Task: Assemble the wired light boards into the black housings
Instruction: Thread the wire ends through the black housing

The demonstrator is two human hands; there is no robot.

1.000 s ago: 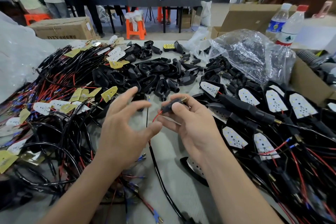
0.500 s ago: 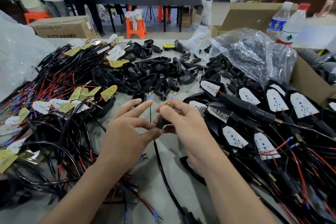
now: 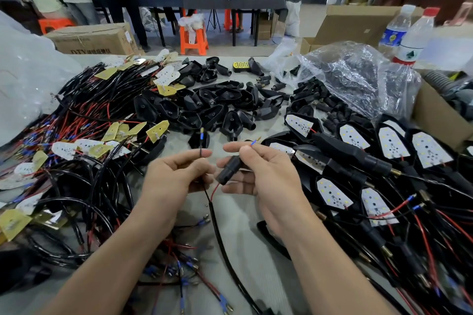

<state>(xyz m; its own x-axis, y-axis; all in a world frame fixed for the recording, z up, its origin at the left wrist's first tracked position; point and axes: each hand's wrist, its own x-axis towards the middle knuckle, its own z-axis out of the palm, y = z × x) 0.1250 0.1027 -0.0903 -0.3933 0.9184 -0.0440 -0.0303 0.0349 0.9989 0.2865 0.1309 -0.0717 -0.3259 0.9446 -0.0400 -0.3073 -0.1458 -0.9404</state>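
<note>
Head view is showing both hands working above the middle of the table (image 3: 238, 213). The right hand (image 3: 266, 176) is gripping a black sleeve (image 3: 230, 171), its long axis slanting from lower left toward the far right corner, probably so the red wire (image 3: 214, 190) is threading through. The left hand (image 3: 174, 181) is pinching the black wire (image 3: 200, 153) upright, holding it clear.

Black cylindrical plastic stem (image 3: 229, 170) tilted, red wire (image 3: 214, 190) entering lower end; black wire (image 3: 200, 147) upright alongside. Black plastic housings (image 3: 212, 112) heaped behind; white light boards (image 3: 391, 142) fitted at right.
</note>
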